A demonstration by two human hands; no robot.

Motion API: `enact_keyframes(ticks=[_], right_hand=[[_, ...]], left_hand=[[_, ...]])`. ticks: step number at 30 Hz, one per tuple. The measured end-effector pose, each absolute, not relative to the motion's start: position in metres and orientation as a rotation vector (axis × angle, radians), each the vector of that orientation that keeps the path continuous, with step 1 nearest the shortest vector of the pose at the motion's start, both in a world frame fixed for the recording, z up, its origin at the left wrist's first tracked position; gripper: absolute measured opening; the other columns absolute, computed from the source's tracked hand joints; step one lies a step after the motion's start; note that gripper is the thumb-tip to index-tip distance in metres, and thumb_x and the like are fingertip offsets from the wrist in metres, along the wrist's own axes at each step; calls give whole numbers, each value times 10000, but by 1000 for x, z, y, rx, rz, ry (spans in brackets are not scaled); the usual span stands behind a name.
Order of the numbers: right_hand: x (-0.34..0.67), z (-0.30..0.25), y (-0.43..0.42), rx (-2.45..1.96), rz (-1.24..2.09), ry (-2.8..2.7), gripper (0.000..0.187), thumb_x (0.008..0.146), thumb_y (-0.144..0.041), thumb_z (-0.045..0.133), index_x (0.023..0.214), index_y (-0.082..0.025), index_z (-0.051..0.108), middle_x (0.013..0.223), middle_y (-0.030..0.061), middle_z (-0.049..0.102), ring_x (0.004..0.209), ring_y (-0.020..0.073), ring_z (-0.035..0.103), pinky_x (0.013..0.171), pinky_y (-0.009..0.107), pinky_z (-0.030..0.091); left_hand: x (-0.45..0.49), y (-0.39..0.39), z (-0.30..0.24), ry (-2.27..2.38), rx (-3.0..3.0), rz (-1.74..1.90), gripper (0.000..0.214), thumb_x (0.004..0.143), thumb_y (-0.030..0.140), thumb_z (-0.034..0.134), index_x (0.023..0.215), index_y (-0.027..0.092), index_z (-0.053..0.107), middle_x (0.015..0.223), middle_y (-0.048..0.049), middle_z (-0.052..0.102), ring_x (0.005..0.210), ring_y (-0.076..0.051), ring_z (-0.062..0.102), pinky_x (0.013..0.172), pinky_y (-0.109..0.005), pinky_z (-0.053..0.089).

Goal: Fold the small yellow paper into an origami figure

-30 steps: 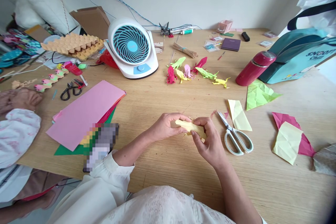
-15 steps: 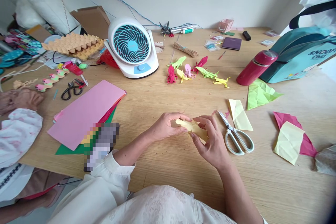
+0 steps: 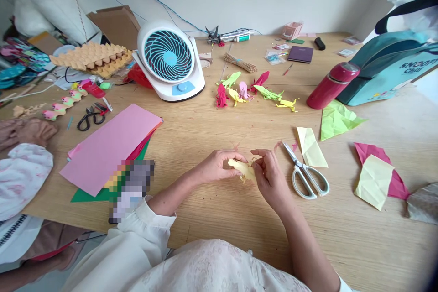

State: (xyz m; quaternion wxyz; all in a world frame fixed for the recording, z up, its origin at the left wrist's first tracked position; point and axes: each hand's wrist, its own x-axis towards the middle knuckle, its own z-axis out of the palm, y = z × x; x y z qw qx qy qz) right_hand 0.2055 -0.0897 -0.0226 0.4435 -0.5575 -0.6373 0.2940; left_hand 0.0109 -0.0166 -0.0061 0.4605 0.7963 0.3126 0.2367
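Observation:
A small folded piece of pale yellow paper (image 3: pixel 243 169) is pinched between both my hands, just above the wooden table (image 3: pixel 239 219). My left hand (image 3: pixel 219 166) grips its left end with fingers curled. My right hand (image 3: pixel 270 175) pinches the right end, partly hiding the paper. White-handled scissors (image 3: pixel 305 176) lie just right of my right hand. Several folded paper figures (image 3: pixel 253 92) in red, pink, yellow and green lie farther back.
A white and blue desk fan (image 3: pixel 169 61) stands at the back left. A pink sheet stack (image 3: pixel 112 146) lies at the left, loose paper scraps (image 3: pixel 374 180) at the right. A red bottle (image 3: pixel 331 86) and teal bag (image 3: pixel 386 68) sit back right. Another person's sleeve (image 3: pixel 20 178) shows at the left edge.
My right hand has shifted over the yellow paper, covering more of it, and the piece looks smaller and more folded. The camera tilted slightly.

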Motion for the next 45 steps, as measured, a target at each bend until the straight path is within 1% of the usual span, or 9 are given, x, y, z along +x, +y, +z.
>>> enact_keyframes(ticks=[6,12,16,21,25,28,33,36,45], right_hand=[[205,-34,-85,-1460,717,-1570,170,938,-224,504,1100,-216,555,1112,81,565,692,127,611,660,318,527],[208,-35,-84,-1452,698,-1565,170,927,-229,523,1091,-212,565,1086,71,572,649,113,617,615,299,529],[208,-31,-85,-1405,672,-1563,174,935,-244,536,1105,-219,563,1066,60,572,660,110,616,594,282,523],[208,-27,-87,-1335,694,-1574,171,940,-251,537,1108,-221,549,1015,41,568,680,113,630,590,271,519],[209,-27,-86,-1338,686,-1571,169,938,-256,548,1103,-222,547,1052,47,574,706,121,659,625,290,545],[210,-27,-88,-1305,565,-1609,150,948,-260,547,1094,-224,552,1116,75,578,877,170,676,736,343,576],[213,-29,-99,-1289,402,-1813,199,937,-289,594,1125,-236,555,1207,110,577,1140,258,599,898,444,549],[212,-32,-103,-1355,351,-1914,279,931,-287,612,1199,-250,543,1211,105,594,1105,268,616,900,449,541],[209,-35,-104,-1387,153,-2048,260,994,-286,531,1252,-254,546,1062,80,664,912,238,679,752,372,548]], left_hand=[[3,-10,-30,714,2189,580,228,803,231,778,1023,188,737,1039,-65,734,1049,-213,632,984,-350,467],[1,-14,-23,778,2400,576,369,795,248,779,1158,259,718,1268,-61,692,1292,-277,507,1129,-463,364],[8,-28,-8,844,2433,623,292,840,316,737,1120,234,713,1200,-74,692,1201,-263,547,1088,-433,382],[23,-40,-8,893,2212,678,90,857,278,715,908,206,698,1075,-68,704,1126,-226,605,1042,-376,429],[31,-42,-15,901,1988,748,120,869,253,692,785,173,664,1022,-65,708,1048,-193,649,1043,-348,445],[33,-41,-21,966,1865,782,152,856,267,704,762,154,664,985,-62,716,1013,-189,664,980,-314,468],[34,-38,-28,1023,1652,755,244,863,344,680,735,138,653,851,-37,723,772,-139,655,730,-238,480],[34,-37,-29,1009,1572,777,280,838,377,702,727,127,646,875,-45,727,778,-135,653,725,-229,475],[36,-37,-35,1086,1547,743,319,820,425,693,718,125,657,763,-31,699,724,-139,627,677,-227,465]])
